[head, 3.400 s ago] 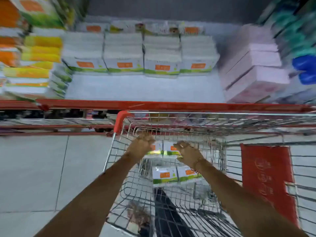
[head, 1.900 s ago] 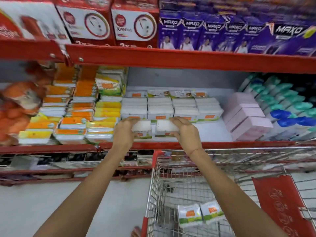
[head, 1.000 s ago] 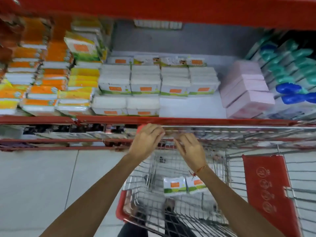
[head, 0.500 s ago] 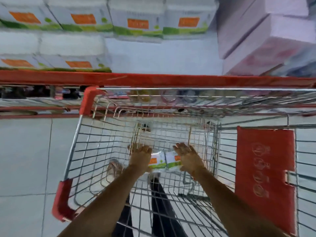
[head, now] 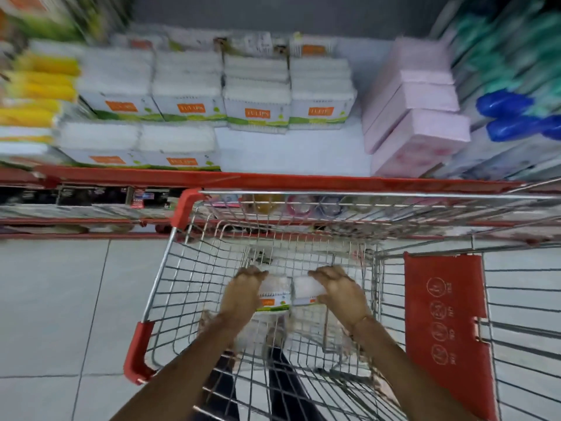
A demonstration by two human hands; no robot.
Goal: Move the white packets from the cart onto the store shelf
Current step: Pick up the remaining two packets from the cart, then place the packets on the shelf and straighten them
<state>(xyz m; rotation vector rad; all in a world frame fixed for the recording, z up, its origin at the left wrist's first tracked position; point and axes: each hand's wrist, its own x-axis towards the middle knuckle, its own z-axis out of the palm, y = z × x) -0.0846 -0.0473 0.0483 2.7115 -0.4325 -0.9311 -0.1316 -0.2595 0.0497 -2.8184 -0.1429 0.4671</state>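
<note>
Inside the wire cart (head: 170,268), my left hand (head: 243,291) grips a white packet with an orange and green label (head: 273,294). Beside it, my right hand (head: 341,290) grips a second white packet (head: 305,288). The two packets sit side by side between my hands, lifted within the cart basket. On the store shelf (head: 288,153) above the cart, more white packets (head: 258,98) stand stacked in a back row, and two lie in front at the left (head: 139,144).
The shelf's red front edge (head: 273,179) runs just beyond the cart rim. Pink boxes (head: 416,126) stand right of the white packets, blue and green bottles (head: 510,113) further right, yellow packs (head: 39,86) at the left. A red flap (head: 446,323) hangs in the cart.
Both hands have closed on the two packets and raised them from the cart floor. The view has tilted back up, showing more of the shelf.
</note>
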